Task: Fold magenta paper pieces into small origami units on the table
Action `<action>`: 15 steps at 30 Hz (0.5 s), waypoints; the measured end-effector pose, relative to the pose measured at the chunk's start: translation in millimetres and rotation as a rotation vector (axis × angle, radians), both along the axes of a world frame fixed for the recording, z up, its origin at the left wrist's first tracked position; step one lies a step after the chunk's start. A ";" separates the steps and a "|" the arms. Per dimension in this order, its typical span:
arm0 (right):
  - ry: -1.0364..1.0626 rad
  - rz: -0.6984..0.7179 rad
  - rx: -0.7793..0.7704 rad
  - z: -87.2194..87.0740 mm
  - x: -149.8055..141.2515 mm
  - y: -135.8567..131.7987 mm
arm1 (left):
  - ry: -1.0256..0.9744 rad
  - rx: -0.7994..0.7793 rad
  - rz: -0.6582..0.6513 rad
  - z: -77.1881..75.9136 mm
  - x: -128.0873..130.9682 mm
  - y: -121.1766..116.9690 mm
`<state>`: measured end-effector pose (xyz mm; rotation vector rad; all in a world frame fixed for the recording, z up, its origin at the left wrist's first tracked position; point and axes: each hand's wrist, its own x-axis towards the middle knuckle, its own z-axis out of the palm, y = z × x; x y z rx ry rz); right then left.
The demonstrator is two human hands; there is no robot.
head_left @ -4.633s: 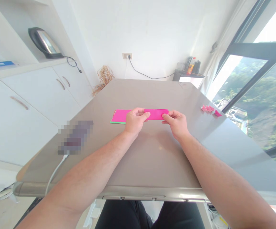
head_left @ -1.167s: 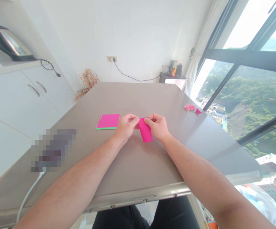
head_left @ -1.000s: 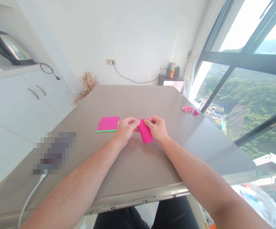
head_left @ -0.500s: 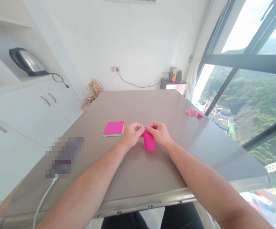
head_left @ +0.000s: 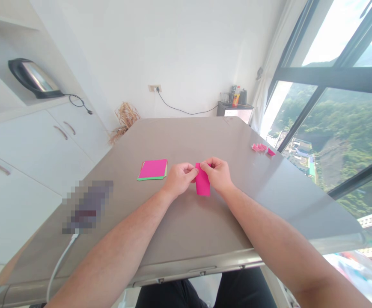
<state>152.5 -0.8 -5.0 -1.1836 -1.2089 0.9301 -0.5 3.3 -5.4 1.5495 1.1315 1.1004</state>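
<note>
1. Left hand [head_left: 180,179]: thumb and forefinger pinching the upper left edge of a pink paper [head_left: 202,185].
2. Right hand [head_left: 218,174]: thumb pressed on the paper's upper right part, fingers curled behind; pinching too. Hands near each other, paper between.
3. Paper: narrow, over the middle of the table [head_left: 186,137], lower end hanging toward the person. Cannot tell whether that end touches the tabletop.
4. Stack [head_left: 153,169]: pink sheet on top, green edge showing below; flat on the table, just left of the left hand.
5. Pink pieces [head_left: 263,148]: small, in a row by the table's right edge, window side, well apart from the hands.
6. Table's left side: pixelated object [head_left: 89,205], white cable [head_left: 59,263] at its near end.
7. Beyond: kettle [head_left: 36,79] on a shelf at left; orange bottle [head_left: 236,97] on a low cabinet [head_left: 235,113], far right.
</note>
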 end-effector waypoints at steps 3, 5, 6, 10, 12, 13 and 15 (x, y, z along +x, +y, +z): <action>0.019 -0.029 0.012 -0.9 1.0 1.8 | 0.057 -0.014 -0.014 2.4 -0.1 -2.2; 0.046 -0.057 0.017 -1.0 2.7 3.5 | 0.112 -0.033 -0.041 4.6 -0.1 -4.3; 0.064 -0.068 0.020 -0.7 4.0 4.3 | 0.140 -0.039 -0.059 5.7 -0.2 -5.4; 0.117 -0.107 0.020 3.2 9.4 5.5 | 0.233 -0.029 -0.111 9.5 -1.4 -7.3; 0.124 -0.113 0.011 5.5 10.4 4.6 | 0.244 -0.032 -0.127 9.9 -3.1 -6.1; 0.123 -0.112 0.006 6.4 10.3 3.9 | 0.245 -0.038 -0.136 9.6 -4.3 -5.1; 0.120 -0.106 0.000 7.6 9.4 2.7 | 0.246 -0.055 -0.156 8.1 -7.0 -2.7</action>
